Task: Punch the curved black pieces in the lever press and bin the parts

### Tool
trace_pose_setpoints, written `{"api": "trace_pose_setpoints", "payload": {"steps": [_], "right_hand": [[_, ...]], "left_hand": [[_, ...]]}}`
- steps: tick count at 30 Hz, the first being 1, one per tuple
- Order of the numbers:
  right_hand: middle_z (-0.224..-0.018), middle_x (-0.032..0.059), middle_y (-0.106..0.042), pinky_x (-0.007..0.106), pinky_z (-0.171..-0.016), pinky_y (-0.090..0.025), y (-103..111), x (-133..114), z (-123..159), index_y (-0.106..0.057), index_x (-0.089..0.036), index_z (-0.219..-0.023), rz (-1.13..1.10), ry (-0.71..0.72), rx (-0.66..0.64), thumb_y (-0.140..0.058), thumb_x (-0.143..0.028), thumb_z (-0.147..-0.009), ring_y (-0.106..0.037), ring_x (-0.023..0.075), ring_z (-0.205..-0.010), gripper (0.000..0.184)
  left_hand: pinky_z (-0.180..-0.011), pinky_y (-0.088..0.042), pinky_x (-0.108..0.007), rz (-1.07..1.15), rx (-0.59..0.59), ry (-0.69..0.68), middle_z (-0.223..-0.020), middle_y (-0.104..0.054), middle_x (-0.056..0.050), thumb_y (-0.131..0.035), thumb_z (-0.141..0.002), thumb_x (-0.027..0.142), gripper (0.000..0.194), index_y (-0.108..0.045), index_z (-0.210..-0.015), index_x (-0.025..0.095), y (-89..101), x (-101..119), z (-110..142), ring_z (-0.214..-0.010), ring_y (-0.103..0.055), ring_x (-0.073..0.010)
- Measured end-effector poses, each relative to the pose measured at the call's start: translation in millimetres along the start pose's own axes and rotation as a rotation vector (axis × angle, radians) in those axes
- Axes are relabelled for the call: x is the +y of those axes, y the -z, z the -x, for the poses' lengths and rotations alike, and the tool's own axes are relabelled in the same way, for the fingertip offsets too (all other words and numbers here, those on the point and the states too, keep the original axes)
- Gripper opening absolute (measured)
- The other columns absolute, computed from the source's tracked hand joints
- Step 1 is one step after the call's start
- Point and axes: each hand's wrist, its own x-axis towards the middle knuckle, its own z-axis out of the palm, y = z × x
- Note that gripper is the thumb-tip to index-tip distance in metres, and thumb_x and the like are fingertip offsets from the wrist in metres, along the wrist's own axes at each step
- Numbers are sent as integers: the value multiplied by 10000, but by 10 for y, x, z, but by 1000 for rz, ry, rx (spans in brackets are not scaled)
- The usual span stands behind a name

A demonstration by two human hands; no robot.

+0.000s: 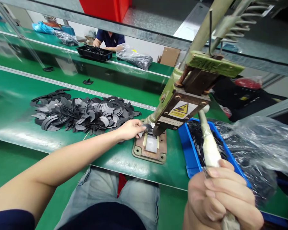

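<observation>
My left hand (131, 129) pinches a small dark curved plastic piece (147, 127) at the base of a green hand press (166, 95). The piece sits under the press head, above a metal plate (151, 143) on the press base; whether it touches the plate I cannot tell. My right hand (223, 195) is wrapped round the press lever (210, 147), whose grip is covered in pale wrapping. To the left of the press lies a wide heap of black and grey curved pieces (84, 113).
Right of the press stands a blue bin (189, 159) holding black parts, with clear plastic bags (261, 143) beside it. Loose parts (88, 81) lie beyond the metal rail. Across the bench, another person (110, 40) works at a black tray (94, 53).
</observation>
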Motion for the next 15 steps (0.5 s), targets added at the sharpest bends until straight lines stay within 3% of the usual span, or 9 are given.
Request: {"api": "trace_pose_setpoints", "payload": {"steps": [5,11,15], "right_hand": [[-632,-55,-540,434,-779,-581,-1,-24,5,-363,-183,-614,-24,-16,6,-698,-330,-954,-628,121,-646,499],[-632,-56,-539,429,-806,-578,-7,-58,10,-363,-184,-619,-32,-66,8,-715,-371,-964,-621,119,-662,527],[-633,-56,-526,422,-801,-575,-9,-55,24,-356,-189,-631,-25,-53,17,-686,-366,-982,-609,118,-653,513]], "left_hand": [[-585,-596,-238,194,-33,124,-660,-587,59,-835,-868,260,315,-541,-816,158,-188,59,40,-521,-634,-81],[-442,-445,-158,17,-42,176,-564,-657,4,-796,-914,315,326,-538,-781,168,-266,105,-31,-451,-613,-92],[-437,-450,-163,-83,-74,208,-545,-678,-19,-770,-928,344,344,-499,-781,193,-271,84,-121,-452,-633,-120]]}}
